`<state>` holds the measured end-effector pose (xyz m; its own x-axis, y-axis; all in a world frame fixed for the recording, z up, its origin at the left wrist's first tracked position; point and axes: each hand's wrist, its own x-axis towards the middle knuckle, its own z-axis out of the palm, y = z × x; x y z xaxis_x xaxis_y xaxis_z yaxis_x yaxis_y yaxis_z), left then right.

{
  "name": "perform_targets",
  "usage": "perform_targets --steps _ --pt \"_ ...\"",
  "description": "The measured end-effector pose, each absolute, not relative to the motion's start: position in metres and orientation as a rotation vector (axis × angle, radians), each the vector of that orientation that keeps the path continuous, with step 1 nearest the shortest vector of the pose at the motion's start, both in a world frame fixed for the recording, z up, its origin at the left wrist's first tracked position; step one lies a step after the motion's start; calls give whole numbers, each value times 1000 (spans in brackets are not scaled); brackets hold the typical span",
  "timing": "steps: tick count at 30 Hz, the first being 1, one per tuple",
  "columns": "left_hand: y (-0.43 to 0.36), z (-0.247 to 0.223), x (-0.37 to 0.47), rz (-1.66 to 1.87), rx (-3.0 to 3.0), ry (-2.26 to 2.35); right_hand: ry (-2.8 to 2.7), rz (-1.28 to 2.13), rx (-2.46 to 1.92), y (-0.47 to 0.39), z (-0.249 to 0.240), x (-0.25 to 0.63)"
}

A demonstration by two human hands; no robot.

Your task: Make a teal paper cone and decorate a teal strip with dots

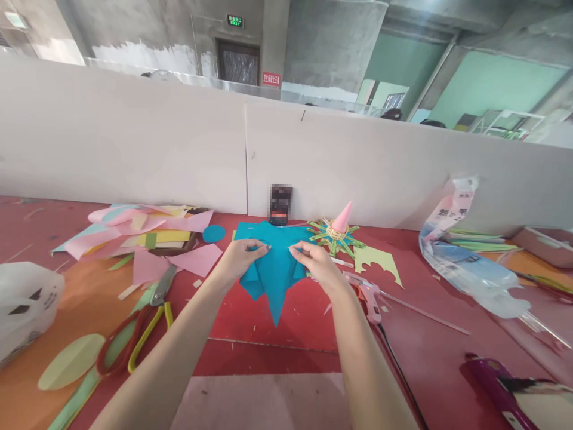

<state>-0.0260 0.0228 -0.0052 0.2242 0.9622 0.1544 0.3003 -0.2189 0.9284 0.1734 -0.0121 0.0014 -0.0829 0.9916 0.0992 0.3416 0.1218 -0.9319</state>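
A bright blue folded paper piece (276, 280), with angular flaps at its sides and a long point toward me, is between my two hands. My left hand (244, 258) pinches at its left part, thumb and forefinger together. Across from it, my right hand (316, 263) makes the same kind of pinch at the right part. The fingertips are a short way apart, over the middle of the paper. Just beyond my right hand stands a pink cone (344, 218) on a woven ring with green spokes radiating from it.
A pink glue gun (364, 292) lies right of my right forearm, and a purple tool (496, 382) lies nearer. Scissors (159, 292) and pink paper scraps (197, 260) are on the left. A phone (281, 204) leans on the white partition (179, 149). A plastic bag (483, 286) lies right.
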Motion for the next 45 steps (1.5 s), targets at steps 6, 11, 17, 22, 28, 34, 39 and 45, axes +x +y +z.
perform_targets --steps 6,11,17,22,28,34,39,45 --pt "18 -6 -20 997 1778 1138 -1633 951 -1341 -13 2 169" --pt "15 -9 -11 986 1846 1130 -1705 897 -1282 -8 -4 167" --pt "15 -11 -12 972 1835 1116 -1709 913 -1270 -8 -3 168" --pt "15 -10 -12 978 1834 1120 -1671 930 -1283 -8 -4 166" --pt "15 -9 -12 972 1827 1121 -1658 936 -1302 -9 -3 166" --pt "17 -9 -16 1009 1849 1144 -1600 930 -1306 -12 2 163" --pt "19 -10 -18 942 1836 1135 -1630 853 -1283 -9 -3 162" --pt "16 -10 -16 850 1799 1114 -1698 814 -1268 -6 -6 161"
